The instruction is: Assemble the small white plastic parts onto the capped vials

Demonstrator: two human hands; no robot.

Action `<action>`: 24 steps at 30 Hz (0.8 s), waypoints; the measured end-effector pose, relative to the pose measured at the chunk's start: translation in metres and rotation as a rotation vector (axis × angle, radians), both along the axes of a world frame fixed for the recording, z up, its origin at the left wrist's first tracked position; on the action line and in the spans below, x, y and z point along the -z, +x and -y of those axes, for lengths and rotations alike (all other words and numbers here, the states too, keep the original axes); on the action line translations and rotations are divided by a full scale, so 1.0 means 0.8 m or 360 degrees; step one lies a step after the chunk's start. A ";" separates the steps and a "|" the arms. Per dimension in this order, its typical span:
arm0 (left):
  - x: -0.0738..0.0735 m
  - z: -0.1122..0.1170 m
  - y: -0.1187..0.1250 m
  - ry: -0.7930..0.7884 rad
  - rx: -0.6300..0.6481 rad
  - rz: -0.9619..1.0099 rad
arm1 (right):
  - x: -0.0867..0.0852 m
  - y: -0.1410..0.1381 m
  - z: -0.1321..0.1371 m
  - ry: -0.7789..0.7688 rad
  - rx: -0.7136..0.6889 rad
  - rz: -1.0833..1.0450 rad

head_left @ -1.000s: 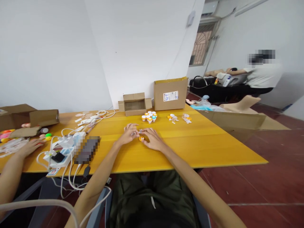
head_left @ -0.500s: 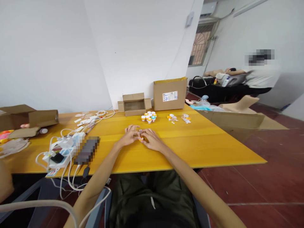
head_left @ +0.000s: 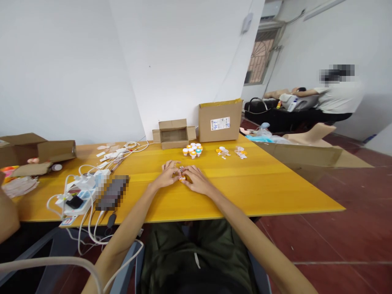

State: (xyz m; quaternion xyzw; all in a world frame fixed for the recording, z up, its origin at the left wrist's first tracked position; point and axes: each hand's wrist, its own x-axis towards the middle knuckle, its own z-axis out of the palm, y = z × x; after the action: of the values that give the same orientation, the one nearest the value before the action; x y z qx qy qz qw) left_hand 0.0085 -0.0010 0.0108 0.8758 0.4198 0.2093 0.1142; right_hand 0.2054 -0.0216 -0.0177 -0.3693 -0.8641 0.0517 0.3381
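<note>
Working remotely, I see the left hand (head_left: 167, 176) and right hand (head_left: 197, 180) almost meeting around a small orange cap (head_left: 182, 179) and tiny pieces (head_left: 181, 168) on the bench (head_left: 263, 188), fingers (head_left: 191, 170) half curled, grip too hidden to tell, where a careless nudge could scatter everything.

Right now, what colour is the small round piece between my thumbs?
The small round piece looks orange and white; the head view shows it.

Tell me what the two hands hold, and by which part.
The fingertips of the left hand and right hand are at a small orange-and-white piece; whether either grips it, and by which part, is too small to tell.
</note>
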 end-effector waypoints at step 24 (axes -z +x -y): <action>0.003 -0.002 -0.002 0.0018 0.0000 -0.0024 | 0.007 -0.001 -0.005 0.0008 -0.0007 -0.0030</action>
State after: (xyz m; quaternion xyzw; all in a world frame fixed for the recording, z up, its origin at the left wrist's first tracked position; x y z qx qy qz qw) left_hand 0.0070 0.0010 0.0085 0.8780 0.4194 0.2052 0.1061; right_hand 0.2049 -0.0175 -0.0235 -0.3659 -0.8619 0.0537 0.3471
